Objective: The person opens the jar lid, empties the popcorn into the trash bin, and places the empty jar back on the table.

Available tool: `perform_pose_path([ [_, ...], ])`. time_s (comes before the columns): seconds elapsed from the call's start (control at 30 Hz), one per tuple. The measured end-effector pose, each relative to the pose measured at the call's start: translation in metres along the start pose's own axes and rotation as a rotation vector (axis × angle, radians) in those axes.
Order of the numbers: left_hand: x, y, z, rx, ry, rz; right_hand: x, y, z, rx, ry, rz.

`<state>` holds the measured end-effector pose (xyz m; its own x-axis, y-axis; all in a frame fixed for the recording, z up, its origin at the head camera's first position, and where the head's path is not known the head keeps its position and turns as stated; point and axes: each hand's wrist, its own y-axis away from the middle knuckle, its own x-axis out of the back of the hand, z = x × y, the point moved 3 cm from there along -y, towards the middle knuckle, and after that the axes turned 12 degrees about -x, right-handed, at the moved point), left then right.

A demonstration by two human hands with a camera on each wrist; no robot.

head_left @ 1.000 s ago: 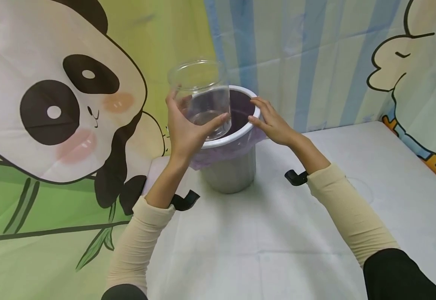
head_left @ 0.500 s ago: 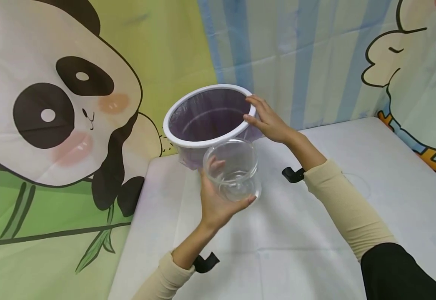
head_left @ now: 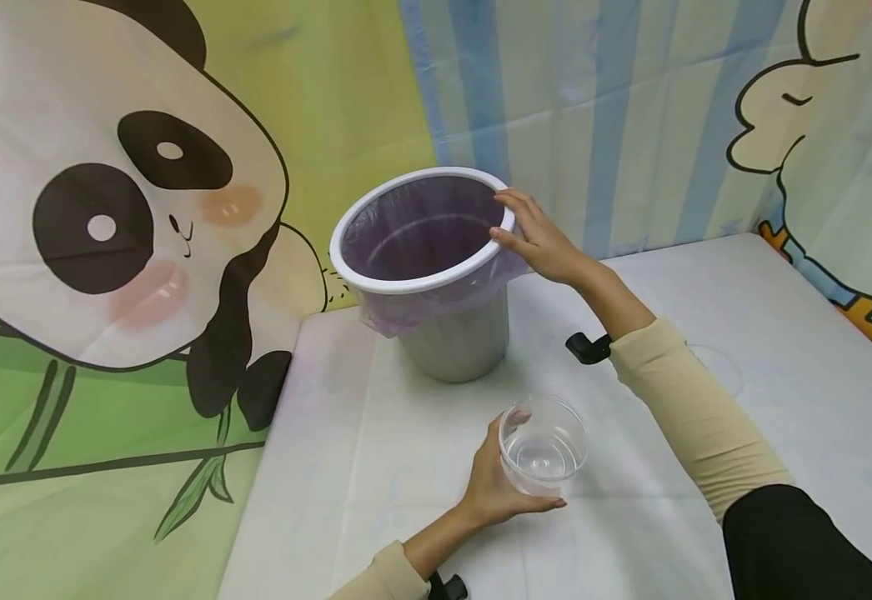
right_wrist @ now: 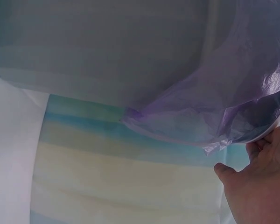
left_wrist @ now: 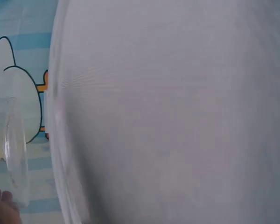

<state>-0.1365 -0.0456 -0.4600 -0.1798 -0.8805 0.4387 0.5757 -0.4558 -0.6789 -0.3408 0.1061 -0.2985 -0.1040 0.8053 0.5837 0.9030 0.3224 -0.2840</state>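
Note:
My left hand grips a clear round plastic container from its left side, thumb at the near side and fingers behind. The container's mouth faces up, and I see nothing in it; whether its base touches the table cannot be told. Part of its wall and a few fingertips show at the left edge of the left wrist view. My right hand holds the white rim of a grey trash can, fingers hooked over the edge. A purple bag lines the can and hangs over its outside.
The can stands on a white-covered table, towards the back. Behind it hangs a striped cloth; a panda-print cloth borders the left side. The near part of the table lies between my arms.
My left hand has moved the clear container from over the can's mouth towards me and to the right, lower over the table. My right hand has stayed at the rim.

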Motion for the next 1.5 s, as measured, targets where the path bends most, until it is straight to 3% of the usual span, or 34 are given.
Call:
perform_pose_path([
  [0.27,-0.017,0.012,-0.012,0.038,0.051,-0.107,0.000,0.001,0.002,-0.005,-0.012,-0.002],
  [0.5,-0.034,0.037,-0.052,0.049,0.053,-0.138,0.000,0.002,0.002,0.000,-0.018,0.014],
  [1.0,-0.037,0.041,-0.056,0.134,0.177,-0.251,0.003,0.002,0.001,-0.011,-0.013,0.007],
  [1.2,-0.032,0.043,-0.058,0.166,0.189,-0.327,0.007,0.001,0.000,-0.017,0.026,-0.018],
  [1.3,-0.025,0.046,-0.059,0.231,0.159,-0.383,0.010,0.003,-0.005,-0.016,0.067,-0.045],
  [1.5,0.014,0.050,-0.050,0.402,-0.051,-0.537,0.023,0.033,-0.010,-0.042,0.165,-0.108],
])
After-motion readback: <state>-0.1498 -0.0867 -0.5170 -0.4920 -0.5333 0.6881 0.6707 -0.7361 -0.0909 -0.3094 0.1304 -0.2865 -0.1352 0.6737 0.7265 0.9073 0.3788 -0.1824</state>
